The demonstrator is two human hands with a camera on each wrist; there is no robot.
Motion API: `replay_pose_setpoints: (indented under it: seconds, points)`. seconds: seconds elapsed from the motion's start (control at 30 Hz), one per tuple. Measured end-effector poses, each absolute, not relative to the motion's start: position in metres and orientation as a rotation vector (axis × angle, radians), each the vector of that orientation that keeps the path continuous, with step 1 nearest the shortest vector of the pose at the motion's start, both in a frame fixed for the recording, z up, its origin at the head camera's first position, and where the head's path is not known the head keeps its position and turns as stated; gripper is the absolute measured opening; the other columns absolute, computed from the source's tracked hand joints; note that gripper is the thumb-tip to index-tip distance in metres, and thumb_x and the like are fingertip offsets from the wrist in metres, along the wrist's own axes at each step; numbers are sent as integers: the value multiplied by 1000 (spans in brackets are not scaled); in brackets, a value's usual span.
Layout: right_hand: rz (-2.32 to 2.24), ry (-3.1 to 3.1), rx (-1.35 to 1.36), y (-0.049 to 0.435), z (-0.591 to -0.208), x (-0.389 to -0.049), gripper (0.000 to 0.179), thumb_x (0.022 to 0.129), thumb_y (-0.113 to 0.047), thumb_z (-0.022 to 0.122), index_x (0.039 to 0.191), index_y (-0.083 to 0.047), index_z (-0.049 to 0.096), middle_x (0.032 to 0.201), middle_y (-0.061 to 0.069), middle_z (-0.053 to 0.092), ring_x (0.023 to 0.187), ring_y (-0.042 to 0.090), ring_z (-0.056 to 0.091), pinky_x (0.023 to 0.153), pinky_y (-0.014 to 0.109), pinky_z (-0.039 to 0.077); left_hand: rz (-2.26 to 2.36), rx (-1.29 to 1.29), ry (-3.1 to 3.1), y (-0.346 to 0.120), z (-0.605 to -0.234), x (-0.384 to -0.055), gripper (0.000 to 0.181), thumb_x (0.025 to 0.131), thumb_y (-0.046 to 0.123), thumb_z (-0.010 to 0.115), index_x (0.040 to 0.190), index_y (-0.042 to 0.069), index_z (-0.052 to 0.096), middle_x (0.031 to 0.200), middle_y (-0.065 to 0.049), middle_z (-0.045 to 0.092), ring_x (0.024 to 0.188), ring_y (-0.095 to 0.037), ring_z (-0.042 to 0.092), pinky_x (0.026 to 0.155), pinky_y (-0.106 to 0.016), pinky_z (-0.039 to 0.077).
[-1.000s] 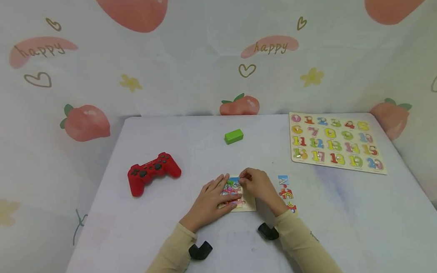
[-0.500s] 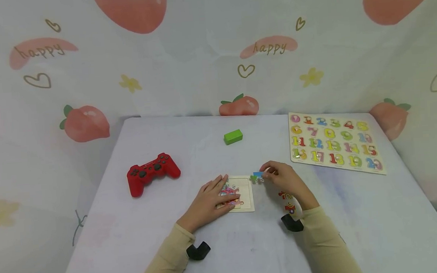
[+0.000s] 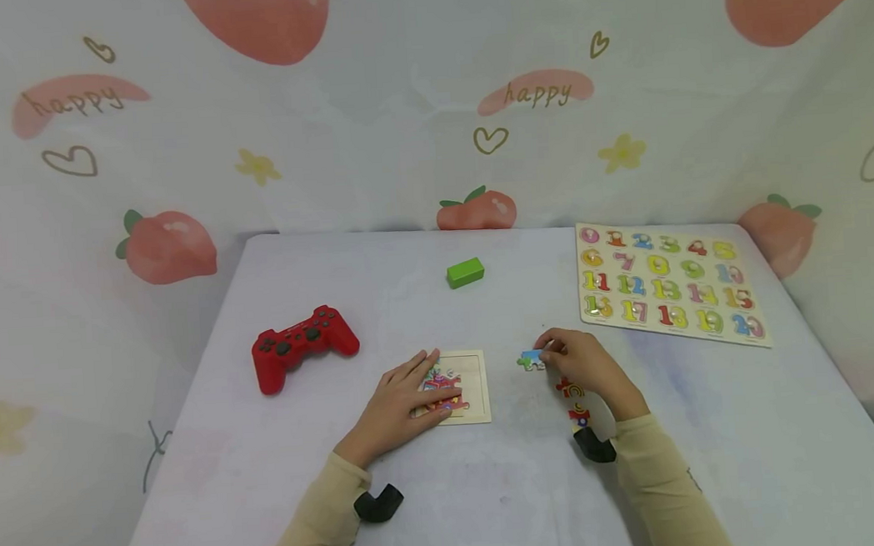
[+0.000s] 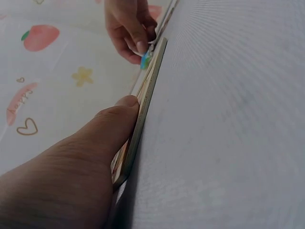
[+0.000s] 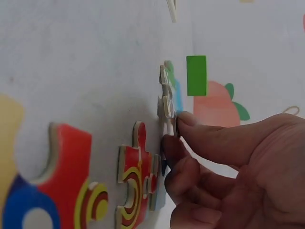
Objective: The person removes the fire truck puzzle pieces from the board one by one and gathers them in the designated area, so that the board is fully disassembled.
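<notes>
My left hand (image 3: 396, 405) lies with fingers extended over a square wooden puzzle board (image 3: 476, 387), covering its left part. Pink and red printed pieces show between the fingers. In the left wrist view, the thumb (image 4: 114, 121) rests at the board's edge. Right of the board, my right hand (image 3: 581, 364) pinches a blue and green jigsaw piece (image 3: 532, 360) between thumb and fingertips, low over the table. Below that hand are red and yellow jigsaw pieces (image 3: 573, 388); the right wrist view shows one red piece (image 5: 71, 167) close up.
A red game controller (image 3: 306, 345) lies at the left. Farther back sits a green block (image 3: 465, 273). At the back right is a wooden number board (image 3: 670, 284) with numbered pieces. A printed cloth hangs behind the table.
My right hand has carried the blue and green piece from the board to the right, beside the loose pieces. My left hand and the board have shifted slightly left.
</notes>
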State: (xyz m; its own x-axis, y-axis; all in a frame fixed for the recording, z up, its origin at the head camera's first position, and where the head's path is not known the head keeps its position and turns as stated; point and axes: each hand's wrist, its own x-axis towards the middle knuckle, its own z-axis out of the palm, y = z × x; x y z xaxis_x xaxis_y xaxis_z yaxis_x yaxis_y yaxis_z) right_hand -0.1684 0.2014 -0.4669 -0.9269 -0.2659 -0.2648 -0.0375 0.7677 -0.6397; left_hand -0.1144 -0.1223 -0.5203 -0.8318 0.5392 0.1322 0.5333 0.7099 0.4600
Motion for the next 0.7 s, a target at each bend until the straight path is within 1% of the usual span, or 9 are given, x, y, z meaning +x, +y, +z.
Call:
replay_pose_setpoints:
  seconds: [0.1,0.2,0.33,0.43,0.57,0.7]
  points:
    - [-894,2661,-230,200,-463,-167,16,94,-13,60,109,-10,64,97,9,66,80,20,58,70,36,50,782,897,2902,-122,-521,-114,38,90,52,59,128,48,57,158,2,26,145,-19,21,104,-46,31]
    - [-844,2702,-258,197,-460,-165,19,91,-13,65,110,-10,64,98,11,63,83,22,57,74,39,49,803,915,2913,-123,-522,-115,38,89,50,61,127,47,59,157,1,29,145,-20,23,103,-47,32]
    - [-782,2715,-306,194,-460,-164,23,86,-13,70,108,-12,66,93,10,56,81,23,53,73,39,48,818,920,2919,-124,-523,-115,38,89,50,62,126,47,59,156,0,29,144,-21,24,102,-47,33]
    - [-749,2719,-322,194,-462,-163,23,86,-13,71,108,-13,66,90,7,54,78,22,51,71,37,46,811,910,2911,-124,-524,-115,38,89,51,60,127,48,58,157,2,28,145,-19,22,103,-47,32]
    - [-753,2722,-327,195,-463,-162,23,87,-13,70,109,-12,65,88,6,53,75,21,50,68,35,45,800,901,2899,-124,-524,-115,39,89,53,59,128,50,56,157,4,26,145,-18,20,104,-47,31]
    - [-752,2724,-334,195,-463,-162,23,87,-13,70,110,-12,65,90,7,54,76,21,51,69,36,46,792,893,2894,-124,-524,-115,39,90,53,58,128,50,55,158,5,25,146,-16,19,105,-46,31]
